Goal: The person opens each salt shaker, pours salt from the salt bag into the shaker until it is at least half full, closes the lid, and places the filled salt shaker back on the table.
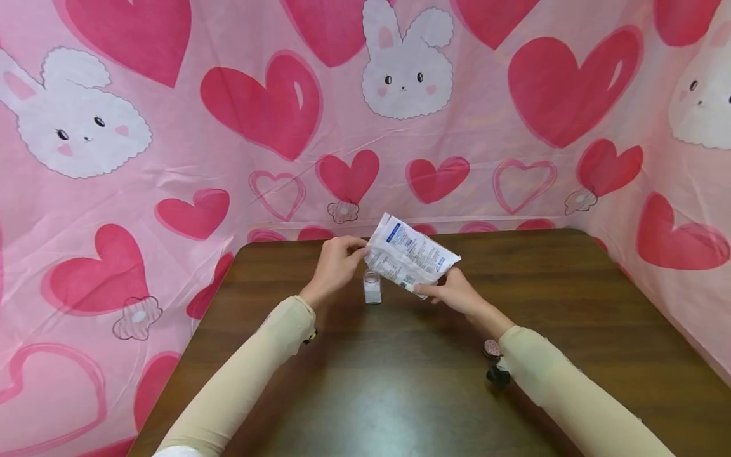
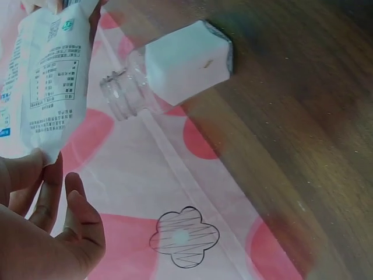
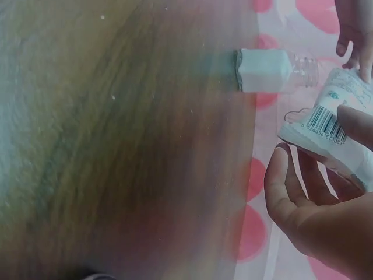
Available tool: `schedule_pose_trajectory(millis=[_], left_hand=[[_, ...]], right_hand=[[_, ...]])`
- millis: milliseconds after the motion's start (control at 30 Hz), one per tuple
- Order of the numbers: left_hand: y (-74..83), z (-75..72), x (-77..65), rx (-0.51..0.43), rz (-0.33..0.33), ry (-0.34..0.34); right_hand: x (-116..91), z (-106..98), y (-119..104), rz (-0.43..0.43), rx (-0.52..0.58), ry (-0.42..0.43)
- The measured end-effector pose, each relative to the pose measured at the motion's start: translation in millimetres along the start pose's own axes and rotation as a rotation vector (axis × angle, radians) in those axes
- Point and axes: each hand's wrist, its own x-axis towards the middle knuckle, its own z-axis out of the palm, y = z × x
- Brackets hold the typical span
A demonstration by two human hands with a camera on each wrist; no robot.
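Observation:
A white printed packet [image 1: 412, 257] hangs tilted between both hands over the table. My left hand [image 1: 338, 265] pinches its left corner between thumb and finger, the other fingers loosely bent. My right hand [image 1: 454, 293] grips its lower right end, thumb on the front near the barcode [image 3: 324, 124] and fingers behind. Just below the packet stands a small clear bottle [image 2: 186, 64], upright and uncapped, with a threaded neck. White contents fill its body up to the shoulder. In the right wrist view, my left hand [image 3: 355, 35] touches the packet's far end.
The dark wooden table [image 1: 354, 381] reaches back to a pink cloth backdrop [image 1: 400, 139] with hearts and rabbits. A round pink dotted lid [image 1: 491, 348] lies beside my right wrist. A small black device [image 1: 498, 376] sits at the right cuff.

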Motion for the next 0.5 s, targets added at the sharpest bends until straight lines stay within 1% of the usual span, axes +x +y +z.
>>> schedule_pose_trajectory(millis=[133, 300, 400, 500], left_hand=[[3.6, 3.1, 4.3, -0.008, 0.013, -0.001], [7.5, 5.8, 11.5, -0.019, 0.008, 0.017], [11.5, 6.9, 15.7, -0.014, 0.032, 0.03], [15.8, 9.3, 18.4, -0.012, 0.055, 0.03]], right_hand=[[-7, 2, -2, 0.042, 0.089, 0.004], [-15, 9, -5, 0.077, 0.205, 0.006], [-18, 10, -5, 0.088, 0.251, 0.018], [-21, 10, -3, 0.108, 0.327, 0.004]])
